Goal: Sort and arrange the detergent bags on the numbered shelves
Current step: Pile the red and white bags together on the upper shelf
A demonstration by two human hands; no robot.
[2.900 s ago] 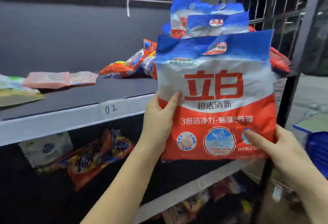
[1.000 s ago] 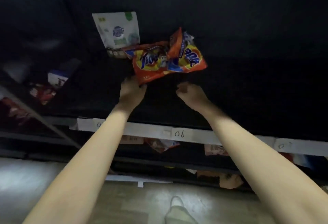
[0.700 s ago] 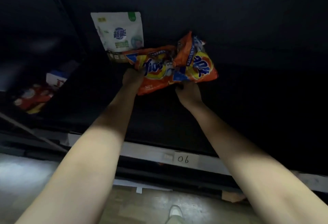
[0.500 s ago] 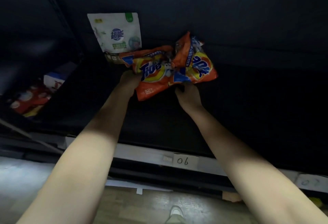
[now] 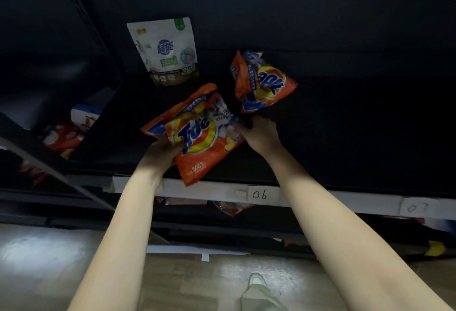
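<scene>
Both hands now grip one orange Tide bag (image 5: 199,135), left hand (image 5: 161,154) at its lower edge, right hand (image 5: 259,132) at its side. It is pulled toward the shelf's front edge (image 5: 320,199) (label 06 (image 5: 260,194)), apart from the second Tide bag (image 5: 264,81), so sorting proceeds.

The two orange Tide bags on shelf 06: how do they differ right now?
The near Tide bag is held by the left hand and right hand; the far Tide bag lies untouched, deeper on the shelf. The near one's logo reads nearly upright; the far one's is turned round. Both are orange and crumpled.
</scene>
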